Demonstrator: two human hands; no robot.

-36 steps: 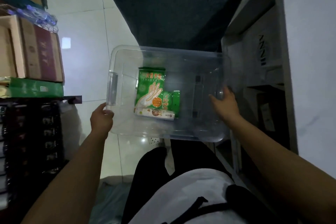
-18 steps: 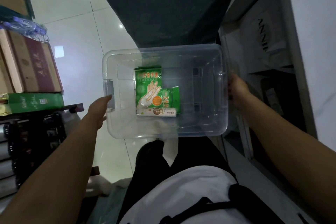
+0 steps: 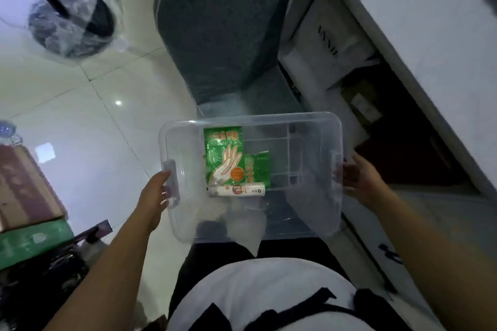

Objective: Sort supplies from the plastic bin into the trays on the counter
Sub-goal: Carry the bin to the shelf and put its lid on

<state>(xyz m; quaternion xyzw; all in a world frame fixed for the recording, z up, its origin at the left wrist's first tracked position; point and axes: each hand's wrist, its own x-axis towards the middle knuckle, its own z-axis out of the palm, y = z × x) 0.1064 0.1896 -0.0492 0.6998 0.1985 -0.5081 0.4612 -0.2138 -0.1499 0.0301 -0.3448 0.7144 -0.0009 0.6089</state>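
I hold a clear plastic bin in front of my waist, above the floor. My left hand grips its left handle and my right hand grips its right handle. Inside lie a large green pack of disposable gloves, a smaller green pack beside it on the right, and a white tube across their near ends. No trays are in view.
A grey-blue upholstered chair stands just beyond the bin. White shelving with a box runs along the right. Cardboard and green boxes are stacked at the left. A plastic-wrapped fan base sits on the tiled floor.
The bin has risen and come nearer to my body, with both hands settling on its side handles. My view has tilted up, bringing the chair and fan base into sight.
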